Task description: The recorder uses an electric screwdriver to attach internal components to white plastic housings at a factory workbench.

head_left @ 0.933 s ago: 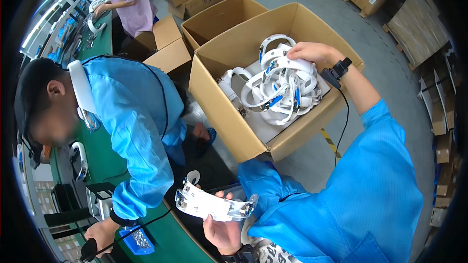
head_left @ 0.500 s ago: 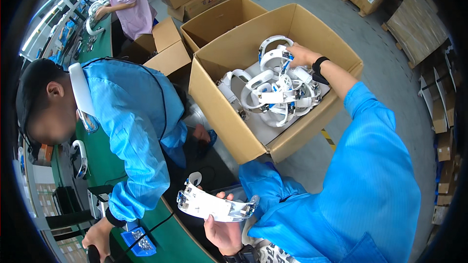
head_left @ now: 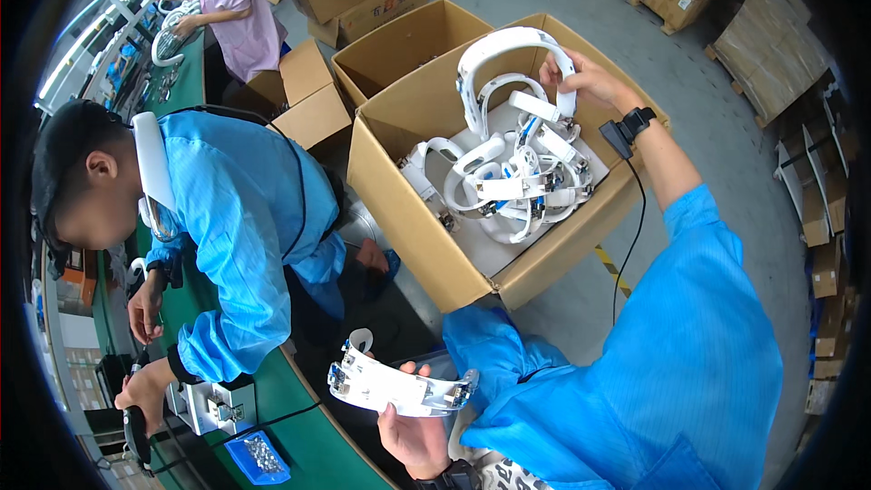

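My left hand (head_left: pixel 415 440) grips a white curved plastic band (head_left: pixel 395 388) with small metal and blue electronic parts at its ends, held low in front of my body beside the green bench. Over the large cardboard box (head_left: pixel 417 209), my right hand (head_left: pixel 585 82) is closed on one arm of a white U-shaped neckband (head_left: pixel 508 39). Its rounded bend is uppermost and its arms hang down. Under it, several similar white bands (head_left: pixel 508 189) with exposed blue and silver parts lie tangled in the box.
To my left a co-worker in blue (head_left: pixel 236 181) leans over the green bench (head_left: pixel 318 445), holding a dark tool. A blue tray (head_left: pixel 259 456) of small metal parts lies there. Another open box (head_left: pixel 399 45) adjoins mine. A black cord (head_left: pixel 635 245) hangs from my right wrist.
My right hand has raised the white neckband out of the tangle to above the box. My left hand is nearly still. The co-worker's hands have shifted and now handle a dark tool.
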{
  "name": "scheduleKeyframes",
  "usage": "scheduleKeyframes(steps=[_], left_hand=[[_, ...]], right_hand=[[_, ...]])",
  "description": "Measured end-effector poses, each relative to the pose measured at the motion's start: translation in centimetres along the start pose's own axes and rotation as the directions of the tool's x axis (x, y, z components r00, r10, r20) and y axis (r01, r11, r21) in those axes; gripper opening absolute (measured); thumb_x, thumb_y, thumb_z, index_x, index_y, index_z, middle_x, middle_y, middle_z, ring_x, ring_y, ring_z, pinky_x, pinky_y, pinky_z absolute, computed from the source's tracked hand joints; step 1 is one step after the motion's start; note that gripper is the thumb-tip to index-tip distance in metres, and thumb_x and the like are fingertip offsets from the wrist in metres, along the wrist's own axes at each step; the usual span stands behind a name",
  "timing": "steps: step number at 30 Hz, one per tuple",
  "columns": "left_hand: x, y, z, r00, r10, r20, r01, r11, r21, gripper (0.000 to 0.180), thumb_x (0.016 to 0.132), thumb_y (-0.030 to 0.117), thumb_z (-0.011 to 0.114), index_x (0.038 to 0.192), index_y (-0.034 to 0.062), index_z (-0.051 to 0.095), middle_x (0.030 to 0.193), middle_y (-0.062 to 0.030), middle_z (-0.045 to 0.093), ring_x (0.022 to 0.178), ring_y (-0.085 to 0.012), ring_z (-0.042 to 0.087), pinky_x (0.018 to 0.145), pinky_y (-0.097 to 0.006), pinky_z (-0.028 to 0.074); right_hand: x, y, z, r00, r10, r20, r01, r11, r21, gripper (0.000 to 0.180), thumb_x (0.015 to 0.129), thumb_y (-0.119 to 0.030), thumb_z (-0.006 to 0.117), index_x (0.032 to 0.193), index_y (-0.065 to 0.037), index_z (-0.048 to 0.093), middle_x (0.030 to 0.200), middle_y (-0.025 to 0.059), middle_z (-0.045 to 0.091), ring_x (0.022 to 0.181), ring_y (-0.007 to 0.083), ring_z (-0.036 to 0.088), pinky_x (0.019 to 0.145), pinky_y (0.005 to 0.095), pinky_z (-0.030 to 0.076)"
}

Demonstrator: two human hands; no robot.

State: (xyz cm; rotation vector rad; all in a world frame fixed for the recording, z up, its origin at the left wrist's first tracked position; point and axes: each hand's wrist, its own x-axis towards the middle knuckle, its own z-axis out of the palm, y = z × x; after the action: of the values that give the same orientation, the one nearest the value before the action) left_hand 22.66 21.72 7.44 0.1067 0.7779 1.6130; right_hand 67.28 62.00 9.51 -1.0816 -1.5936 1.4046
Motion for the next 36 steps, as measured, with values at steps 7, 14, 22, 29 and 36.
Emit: scheduleKeyframes(steps=[7, 14, 22, 29, 36], left_hand=[[-0.4, 0.0, 0.1, 0.999, -0.019, 0.037, 0.019, 1.000, 0.000, 0.074, 0.100, 0.027, 0.059, 0.168, 0.0187, 0.031, 0.144, -0.0206, 0.061, 0.131, -0.0397, 0.058, 0.111, -0.057, 0.049], [-0.6, 0.0, 0.0, 1.000, 0.012, 0.003, -0.012, 1.000, -0.009, 0.073, 0.100, 0.028, 0.059, 0.167, 0.0186, 0.032, 0.144, -0.0205, 0.061, 0.134, -0.0393, 0.057, 0.110, -0.057, 0.049], [-0.6, 0.1, 0.5, 1.000, -0.012, 0.017, 0.012, 1.000, -0.004, 0.074, 0.100, 0.029, 0.059, 0.168, 0.0190, 0.031, 0.144, -0.0205, 0.061, 0.134, -0.0384, 0.057, 0.110, -0.056, 0.049], [-0.5, -0.1, 1.3, 1.000, -0.011, -0.004, 0.011, 1.000, 0.013, 0.074, 0.100, 0.029, 0.058, 0.168, 0.0185, 0.030, 0.143, -0.0203, 0.061, 0.134, -0.0381, 0.056, 0.112, -0.055, 0.047], [0.0, 0.1, 2.3, 0.997, 0.013, 0.071, -0.016, 0.999, 0.048, 0.079, 0.098, 0.028, 0.059, 0.169, 0.0170, 0.026, 0.145, -0.0206, 0.059, 0.137, -0.0362, 0.054, 0.117, -0.055, 0.043]], right_hand=[[-2.1, 0.6, 0.1, 0.981, -0.076, 0.181, -0.008, 0.905, 0.426, 0.042, 0.063, -0.002, 0.059, 0.104, -0.008, 0.056, 0.098, 0.0066, 0.057, 0.103, 0.0239, 0.059, 0.108, 0.0401, 0.048], [-1.1, 2.6, -2.8, 0.995, -0.037, -0.092, 0.057, 0.974, 0.218, 0.029, 0.077, -0.002, 0.063, 0.106, -0.008, 0.058, 0.093, 0.0004, 0.056, 0.094, 0.0143, 0.058, 0.100, 0.0324, 0.049], [1.7, 8.4, -3.1, 0.930, 0.128, -0.344, -0.165, 0.983, -0.082, 0.039, 0.085, -0.009, 0.072, 0.123, -0.003, 0.062, 0.103, 0.0045, 0.063, 0.094, 0.0131, 0.062, 0.081, 0.0299, 0.052], [1.4, 9.3, -3.0, 0.722, -0.077, -0.687, -0.553, 0.532, -0.641, 0.068, 0.086, -0.021, 0.076, 0.146, -0.002, 0.051, 0.145, 0.0232, 0.055, 0.135, 0.0319, 0.056, 0.114, 0.0397, 0.046], [-5.3, -6.3, 18.1, 0.951, -0.065, 0.301, 0.127, 0.974, -0.189, 0.029, 0.106, -0.019, 0.068, 0.130, -0.004, 0.065, 0.123, 0.0044, 0.068, 0.117, 0.0161, 0.065, 0.103, 0.0362, 0.053]])
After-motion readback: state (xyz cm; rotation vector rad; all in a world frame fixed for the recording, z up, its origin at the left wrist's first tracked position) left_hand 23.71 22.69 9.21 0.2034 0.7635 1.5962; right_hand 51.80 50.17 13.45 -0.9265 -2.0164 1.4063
